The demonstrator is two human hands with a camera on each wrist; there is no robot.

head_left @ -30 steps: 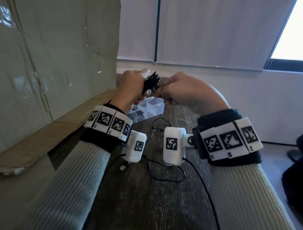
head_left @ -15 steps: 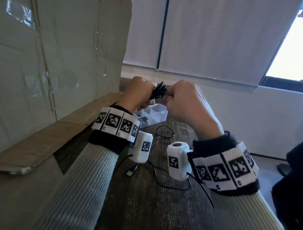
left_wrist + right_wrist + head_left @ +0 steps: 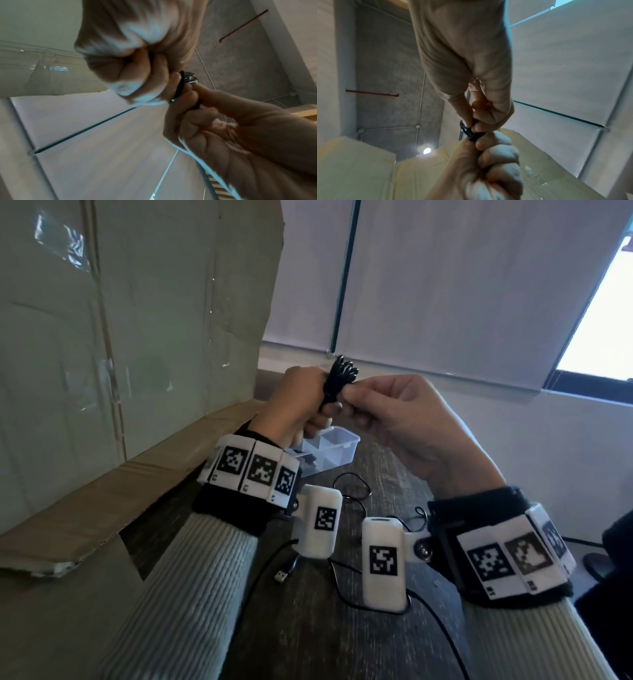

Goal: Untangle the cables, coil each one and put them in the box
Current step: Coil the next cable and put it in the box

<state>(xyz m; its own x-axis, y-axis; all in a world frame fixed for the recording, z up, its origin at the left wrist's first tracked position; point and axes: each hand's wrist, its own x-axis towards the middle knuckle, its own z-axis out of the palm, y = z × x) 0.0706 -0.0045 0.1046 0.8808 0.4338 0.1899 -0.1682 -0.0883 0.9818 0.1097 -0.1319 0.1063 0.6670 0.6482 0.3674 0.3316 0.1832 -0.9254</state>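
Dark wood-grain table (image 3: 359, 642), tall cardboard sheet (image 3: 137, 330) stood along its left side, pale roller blinds (image 3: 462, 285) covered the far wall, bright window (image 3: 603, 330) at right, grey concrete ceiling (image 3: 385, 67) with a lit lamp (image 3: 427, 150).

Coiled black cable (image 3: 337, 381) between hands

A plain office-like workroom: white roller blinds (image 3: 445, 285) along the far wall, a wooden table (image 3: 342, 645), cardboard sheets (image 3: 137, 320) left.

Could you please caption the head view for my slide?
Both hands hold a coiled black cable above the clear box.
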